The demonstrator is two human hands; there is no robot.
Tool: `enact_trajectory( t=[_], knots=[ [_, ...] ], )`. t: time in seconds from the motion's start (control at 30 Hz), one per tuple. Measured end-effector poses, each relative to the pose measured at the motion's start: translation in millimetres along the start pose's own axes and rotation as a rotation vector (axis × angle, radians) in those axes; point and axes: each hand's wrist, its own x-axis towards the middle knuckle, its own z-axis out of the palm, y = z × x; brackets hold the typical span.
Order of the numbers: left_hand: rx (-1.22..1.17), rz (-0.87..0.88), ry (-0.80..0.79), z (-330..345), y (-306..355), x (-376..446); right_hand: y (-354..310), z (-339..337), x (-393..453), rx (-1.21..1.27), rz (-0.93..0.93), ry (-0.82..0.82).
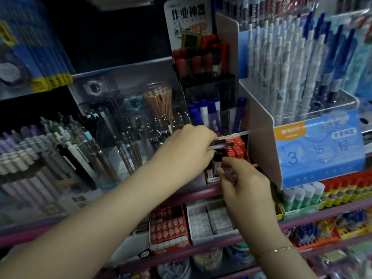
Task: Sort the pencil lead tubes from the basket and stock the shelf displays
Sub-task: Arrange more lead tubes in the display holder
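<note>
Pencil lead tubes [220, 144]: slim, clear, hard plastic cases with black caps, found at the centre of the shelf bay, in our two hands and in the small display box [237, 150] just behind them. Going left to right: at far left we note rows of pale, matte pens [24, 158] leaning in tiers, then a clear acrylic stand [124, 93] of metallic mechanical pencils and a cup of bare wood pencils [160, 103], kept upright so the tips show. Next, our left hand [191, 146], fingers curled round a few tubes lying flat and pointing right toward the box, likely held as a ready supply. Just below and right, our right hand [244, 182] pinches one tube [218, 158] upright by its lower end, black cap up, at the box's front; we judge it is being slotted in, since the box stores stock on end. A glint of more clear plastic shows in that palm, though we cannot tell how many tubes. The box already holds a block of glossy red-capped units packed tight. Further right, a blue card display [320, 150] carries white patterned pens [281, 67], with glue sticks [302, 195] below. The basket is out of view.
</note>
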Motion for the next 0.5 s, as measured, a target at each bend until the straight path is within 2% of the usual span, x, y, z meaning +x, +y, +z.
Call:
enact_trajectory(
  t=[0.27, 0.5],
  knots=[
    [-0.255, -0.033, 0.048, -1.6, -1.3, -12.3, -9.6, -6.7, 4.0, -0.14, 0.042, -0.129],
    [-0.073, -0.006, 0.094, 10.4, 2.2, -21.9, -7.8, -7.1, -1.7, -0.102, -0.025, -0.116]
  ],
)
